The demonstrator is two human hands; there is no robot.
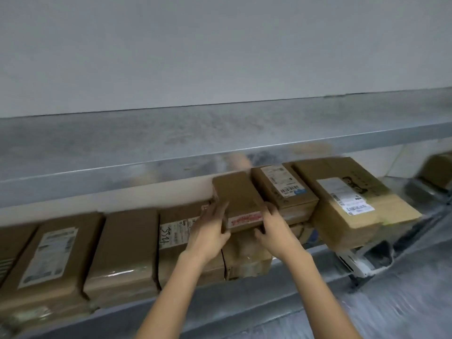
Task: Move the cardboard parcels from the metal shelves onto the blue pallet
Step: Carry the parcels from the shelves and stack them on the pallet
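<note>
The left hand and the right hand are bare, with long, slim fingers. The left forearm and the right forearm are bare too, slender and smooth, down to the lower edge of the view. Blur hides the fingernails.

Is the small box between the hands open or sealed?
Sealed: the small box shows a flat closed top, and red-printed tape crosses its near end.
</note>
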